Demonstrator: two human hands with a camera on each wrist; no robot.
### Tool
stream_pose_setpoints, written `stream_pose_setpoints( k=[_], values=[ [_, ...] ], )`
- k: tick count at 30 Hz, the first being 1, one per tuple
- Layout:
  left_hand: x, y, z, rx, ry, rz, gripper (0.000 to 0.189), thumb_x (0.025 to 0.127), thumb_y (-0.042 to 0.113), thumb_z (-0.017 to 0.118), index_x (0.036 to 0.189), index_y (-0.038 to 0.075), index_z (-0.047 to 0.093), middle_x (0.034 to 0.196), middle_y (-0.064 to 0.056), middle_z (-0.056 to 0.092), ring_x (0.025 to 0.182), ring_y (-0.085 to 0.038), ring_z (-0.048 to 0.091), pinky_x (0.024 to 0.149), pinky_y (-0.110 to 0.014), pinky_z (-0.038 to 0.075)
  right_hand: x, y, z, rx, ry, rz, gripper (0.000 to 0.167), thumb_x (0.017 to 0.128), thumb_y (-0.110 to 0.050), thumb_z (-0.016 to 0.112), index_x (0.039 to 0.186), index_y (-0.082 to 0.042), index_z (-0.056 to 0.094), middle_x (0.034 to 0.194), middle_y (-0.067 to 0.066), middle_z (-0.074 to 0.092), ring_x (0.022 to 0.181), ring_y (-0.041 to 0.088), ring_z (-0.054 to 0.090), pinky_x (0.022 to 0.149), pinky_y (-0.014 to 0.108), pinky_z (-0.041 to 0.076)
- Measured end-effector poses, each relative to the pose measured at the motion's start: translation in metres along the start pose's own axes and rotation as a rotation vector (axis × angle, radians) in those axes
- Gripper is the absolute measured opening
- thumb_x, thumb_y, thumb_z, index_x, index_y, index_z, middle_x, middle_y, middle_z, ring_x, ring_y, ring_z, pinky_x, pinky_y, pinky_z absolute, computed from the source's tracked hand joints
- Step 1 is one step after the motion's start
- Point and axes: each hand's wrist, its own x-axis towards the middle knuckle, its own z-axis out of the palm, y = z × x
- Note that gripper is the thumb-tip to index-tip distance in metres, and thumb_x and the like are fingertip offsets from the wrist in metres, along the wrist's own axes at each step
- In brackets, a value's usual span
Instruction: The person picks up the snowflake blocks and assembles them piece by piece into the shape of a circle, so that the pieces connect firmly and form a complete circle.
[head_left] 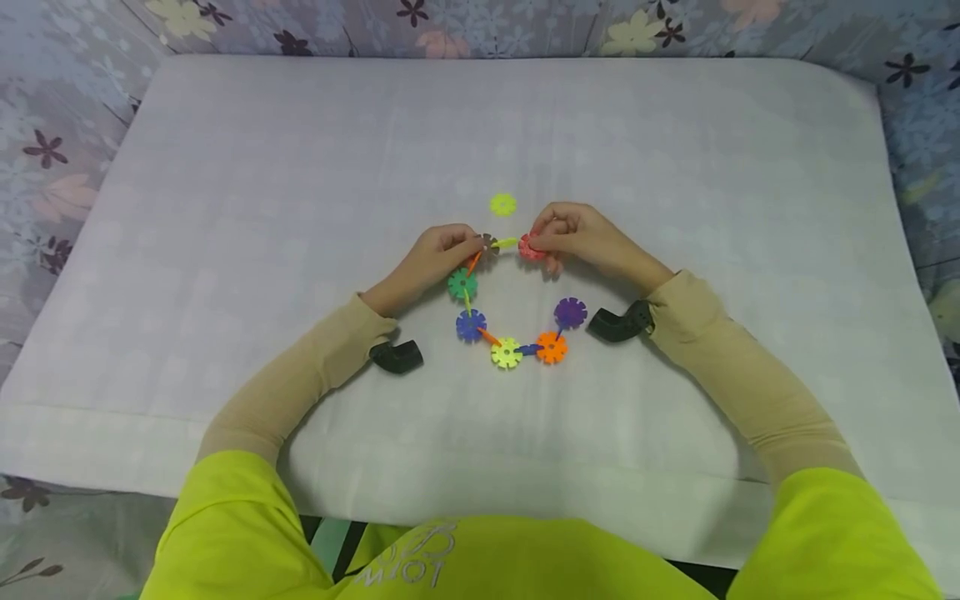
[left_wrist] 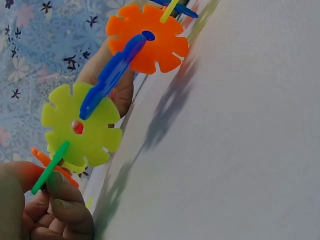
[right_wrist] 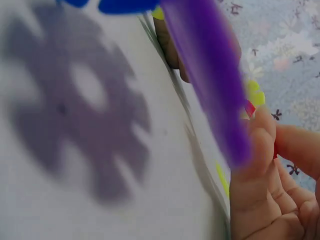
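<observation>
My left hand [head_left: 441, 252] pinches a brown notched plastic disc [head_left: 491, 243] at the top of a curved chain of interlocking discs. An upright yellow disc [head_left: 506, 242] links it to a red disc [head_left: 529, 247], which my right hand [head_left: 583, 237] grips between thumb and fingers. From the left hand the chain curves down through a green disc [head_left: 462, 285], a blue disc [head_left: 471, 326], a yellow-green disc [head_left: 507, 353] and an orange disc [head_left: 552, 347]. It ends at a purple disc [head_left: 571, 313], seen edge-on and blurred in the right wrist view.
A loose yellow disc [head_left: 503, 204] lies on the white-covered table [head_left: 300, 150], just beyond the hands. Black curved wrist pieces [head_left: 397, 357] stick out from both sleeves. Flower-patterned cloth [head_left: 480, 29] borders the table's far side.
</observation>
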Motion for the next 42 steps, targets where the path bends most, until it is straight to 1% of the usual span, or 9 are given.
stream_pose_setpoints(
  k=[10, 17, 20, 25, 33, 36, 38, 40, 42],
  values=[
    [0.001, 0.001, 0.0, -0.007, -0.025, 0.014, 0.024, 0.092, 0.015, 0.051, 0.076, -0.001, 0.056, 0.061, -0.004, 0.046, 0.06, -0.016, 0.039, 0.062, -0.026, 0.034, 0.0, 0.002, 0.003, 0.013, 0.076, 0.0, 0.017, 0.086, -0.01, 0.06, 0.098, 0.003, 0.06, 0.08, 0.013, 0.064, 0.053, 0.017, 0.054, 0.056, 0.028, 0.047],
    [0.0, 0.001, -0.001, 0.005, -0.059, 0.047, 0.02, 0.092, 0.013, 0.051, 0.081, -0.003, 0.059, 0.06, -0.003, 0.048, 0.058, -0.015, 0.04, 0.061, -0.026, 0.034, 0.0, 0.001, 0.006, 0.009, 0.066, -0.025, 0.02, 0.087, -0.008, 0.059, 0.101, 0.006, 0.061, 0.081, 0.01, 0.065, 0.051, 0.015, 0.053, 0.051, 0.026, 0.045],
    [-0.001, 0.002, -0.001, 0.016, -0.074, 0.055, 0.02, 0.092, 0.012, 0.051, 0.081, -0.003, 0.058, 0.06, -0.004, 0.047, 0.057, -0.014, 0.039, 0.061, -0.026, 0.033, 0.0, 0.0, 0.011, 0.023, 0.07, -0.051, 0.014, 0.086, -0.004, 0.059, 0.096, 0.005, 0.061, 0.079, 0.01, 0.064, 0.05, 0.015, 0.053, 0.05, 0.025, 0.045],
    [-0.002, 0.001, -0.003, 0.033, -0.063, 0.073, 0.021, 0.092, 0.014, 0.051, 0.08, -0.002, 0.058, 0.061, -0.005, 0.046, 0.06, -0.017, 0.039, 0.064, -0.027, 0.034, 0.003, -0.002, 0.017, 0.065, 0.077, -0.08, 0.005, 0.086, -0.001, 0.057, 0.087, 0.003, 0.06, 0.077, 0.01, 0.063, 0.05, 0.015, 0.053, 0.05, 0.024, 0.045],
    [0.0, 0.0, -0.005, 0.005, -0.047, 0.062, 0.021, 0.091, 0.014, 0.051, 0.077, -0.001, 0.057, 0.059, -0.005, 0.045, 0.056, -0.015, 0.038, 0.06, -0.026, 0.033, 0.007, -0.005, 0.014, 0.033, 0.041, -0.068, 0.014, 0.086, -0.005, 0.059, 0.096, 0.005, 0.06, 0.072, 0.014, 0.061, 0.049, 0.017, 0.05, 0.048, 0.025, 0.043],
    [0.001, 0.0, -0.004, 0.007, -0.047, 0.056, 0.021, 0.091, 0.013, 0.051, 0.077, -0.001, 0.057, 0.057, -0.004, 0.045, 0.052, -0.013, 0.036, 0.057, -0.026, 0.032, 0.008, -0.005, 0.01, -0.097, 0.077, -0.089, 0.02, 0.088, -0.012, 0.058, 0.101, 0.004, 0.06, 0.079, 0.012, 0.061, 0.05, 0.018, 0.05, 0.048, 0.025, 0.042],
    [0.001, 0.0, -0.003, 0.0, -0.044, 0.051, 0.02, 0.091, 0.011, 0.051, 0.076, -0.001, 0.056, 0.057, -0.003, 0.045, 0.051, -0.013, 0.035, 0.057, -0.025, 0.031, 0.01, -0.003, 0.005, -0.238, 0.117, -0.158, 0.024, 0.09, -0.015, 0.055, 0.107, 0.002, 0.059, 0.091, 0.01, 0.06, 0.053, 0.017, 0.05, 0.051, 0.025, 0.042],
    [0.002, -0.002, -0.002, -0.008, -0.044, 0.044, 0.02, 0.091, 0.01, 0.051, 0.075, -0.002, 0.055, 0.056, -0.003, 0.045, 0.05, -0.012, 0.035, 0.057, -0.025, 0.031, 0.014, 0.0, -0.001, -0.449, 0.136, -0.258, 0.028, 0.092, -0.014, 0.052, 0.116, 0.0, 0.055, 0.111, 0.01, 0.056, 0.075, 0.018, 0.057, 0.068, 0.025, 0.043],
    [0.002, -0.002, -0.001, -0.01, -0.047, 0.032, 0.02, 0.091, 0.008, 0.051, 0.075, -0.003, 0.054, 0.056, -0.002, 0.045, 0.05, -0.011, 0.036, 0.057, -0.025, 0.031, 0.018, 0.005, -0.006, -0.665, 0.099, -0.348, 0.036, 0.093, -0.01, 0.047, 0.127, 0.001, 0.046, 0.131, 0.012, 0.042, 0.103, 0.022, 0.05, 0.088, 0.03, 0.034]
  ],
)
